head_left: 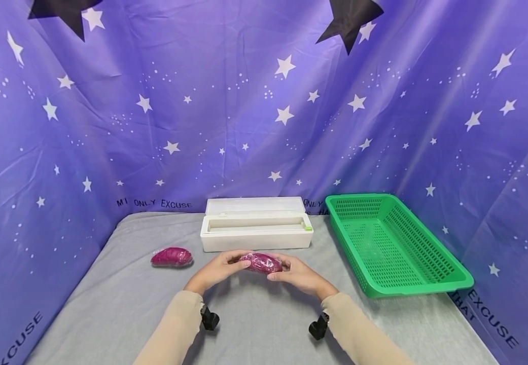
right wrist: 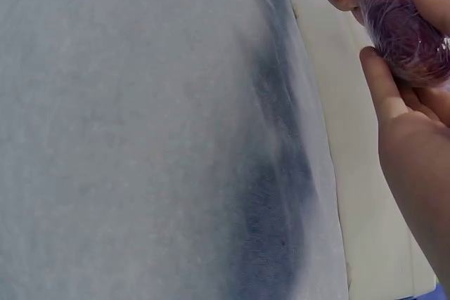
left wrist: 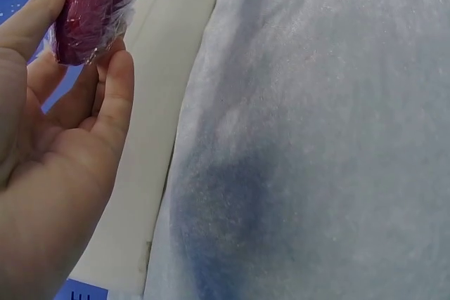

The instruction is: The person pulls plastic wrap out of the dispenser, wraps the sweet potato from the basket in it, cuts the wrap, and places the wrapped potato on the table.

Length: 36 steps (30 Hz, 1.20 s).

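A purple sweet potato [head_left: 261, 263] in clear cling film is held between both hands, just in front of the white box. My left hand [head_left: 220, 269] grips its left end, thumb on the near side and fingers behind, as the left wrist view shows. On the opposite end my right hand [head_left: 301, 276] pinches it the same way. Crinkled film covers the sweet potato [right wrist: 401, 22] in the right wrist view. Another film-wrapped purple sweet potato [head_left: 172, 257] lies on the grey cloth, left of the hands.
Behind the hands stands a long white cling film box [head_left: 256, 241], its lid raised and a green slider at the right end. To the right sits a green plastic basket [head_left: 359, 268] with slotted walls. A purple star-printed curtain [head_left: 227, 126] encloses the grey-covered table [head_left: 264, 329].
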Tool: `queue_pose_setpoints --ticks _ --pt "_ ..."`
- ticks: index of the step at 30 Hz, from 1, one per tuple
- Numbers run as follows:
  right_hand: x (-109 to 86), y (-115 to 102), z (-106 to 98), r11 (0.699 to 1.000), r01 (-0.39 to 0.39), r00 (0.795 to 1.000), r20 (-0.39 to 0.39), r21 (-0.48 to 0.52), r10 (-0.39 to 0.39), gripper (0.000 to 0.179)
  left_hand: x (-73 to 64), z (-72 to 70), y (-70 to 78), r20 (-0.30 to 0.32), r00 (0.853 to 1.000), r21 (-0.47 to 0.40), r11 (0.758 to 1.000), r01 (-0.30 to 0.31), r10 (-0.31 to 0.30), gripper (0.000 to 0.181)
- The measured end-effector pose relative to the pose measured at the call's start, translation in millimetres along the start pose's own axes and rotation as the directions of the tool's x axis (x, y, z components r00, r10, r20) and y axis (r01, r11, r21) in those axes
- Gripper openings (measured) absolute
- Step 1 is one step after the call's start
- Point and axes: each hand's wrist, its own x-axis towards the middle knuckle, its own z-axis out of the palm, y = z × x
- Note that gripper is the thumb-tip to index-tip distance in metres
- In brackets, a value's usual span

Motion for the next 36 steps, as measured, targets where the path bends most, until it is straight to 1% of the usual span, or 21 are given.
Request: queue_pose_setpoints --ticks 4,8,10,13,18,21,24,27,29,32,34,36 --pt "-0.1 1.5 -0.8 0.997 -0.005 0.998 0.066 0.076 0.0 0.064 -0.2 0.3 -2.8 0.021 1.0 0.032 0.999 -0.005 0.004 0.048" --pt "0.1 3.6 -1.2 0.982 -0.024 0.99 0.14 0.186 -0.003 0.062 -0.2 1.3 -3.5 0.062 0.998 0.051 0.999 -0.014 0.011 0.051" --pt "0.4 4.6 -0.8 0.971 -0.036 0.987 0.163 0.237 -0.003 0.062 0.0 2.3 -3.1 0.076 0.997 0.051 0.998 -0.02 0.016 0.051" --pt "0.9 5.3 0.5 0.959 -0.046 0.985 0.174 0.281 -0.004 0.061 0.3 3.6 -2.9 0.081 0.997 0.041 0.999 -0.022 0.019 0.051" --pt "1.7 3.5 3.1 0.931 -0.042 0.98 0.195 0.363 -0.032 0.059 0.2 5.7 -3.3 0.114 0.993 -0.046 0.999 -0.003 0.008 0.052" --pt "1.2 1.5 4.3 0.911 -0.04 0.973 0.222 0.41 -0.057 0.059 1.6 6.7 -4.0 0.143 0.99 -0.109 0.994 -0.002 0.018 0.053" --pt "1.9 -0.5 6.2 0.896 -0.044 0.965 0.251 0.442 -0.077 0.06 2.0 6.9 -4.1 0.139 0.99 -0.135 0.991 -0.008 0.027 0.052" --pt "3.8 -0.4 8.3 0.896 -0.053 0.967 0.246 0.44 -0.064 0.061 1.8 6.9 -4.5 0.113 0.993 -0.142 0.99 -0.001 0.017 0.052" --pt "5.1 -0.4 10.0 0.908 -0.058 0.973 0.225 0.416 -0.041 0.062 1.2 6.8 -4.8 0.085 0.996 -0.136 0.991 0.014 -0.003 0.052" --pt "5.3 -1.2 11.7 0.945 -0.068 0.988 0.155 0.321 0.019 0.07 -0.4 5.8 -5.3 0.044 0.999 -0.098 0.995 0.016 -0.012 0.053" --pt "4.4 -2.8 12.4 0.973 -0.071 0.995 0.088 0.22 0.052 0.077 -2.4 4.5 -5.1 0.007 1.0 -0.057 0.998 0.03 -0.03 0.054" --pt "3.3 -4.9 12.9 0.991 -0.072 0.997 0.019 0.116 0.07 0.081 -4.8 2.8 -4.5 -0.027 0.999 -0.026 0.999 0.047 -0.047 0.053"
